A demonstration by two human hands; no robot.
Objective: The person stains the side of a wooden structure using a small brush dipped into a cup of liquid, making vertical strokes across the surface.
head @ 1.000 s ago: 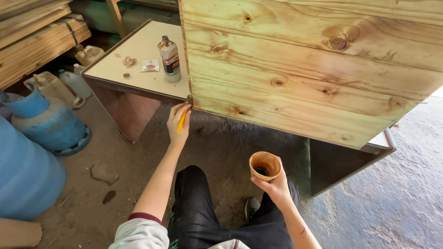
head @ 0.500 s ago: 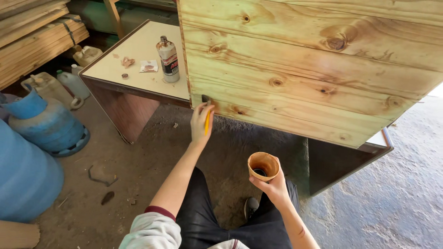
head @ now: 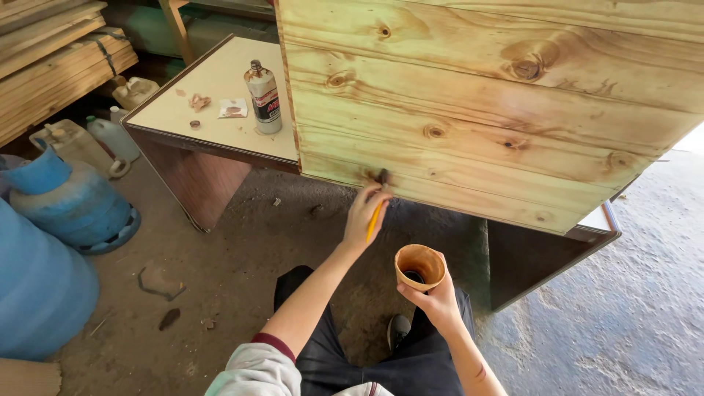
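Observation:
My left hand (head: pixel 364 213) grips a small brush with a yellow handle (head: pixel 376 213); its dark bristles touch the lower edge of a big pine plank panel (head: pixel 477 110) that stands on a low table. My right hand (head: pixel 434 297) holds an orange-brown cup (head: pixel 420 265) with dark liquid in it, below the panel and over my dark trousers.
A white bottle (head: pixel 265 98) with a dark cap stands on the cream tabletop (head: pixel 220 81) beside the panel, with small scraps near it. Blue gas cylinders (head: pixel 66 202) and plastic jugs (head: pixel 110 136) sit at the left. Stacked boards (head: pixel 51 66) lie at the upper left.
My left hand has slid the brush rightward along the panel's lower edge, from its left corner toward the middle. The cup hand has stayed almost still.

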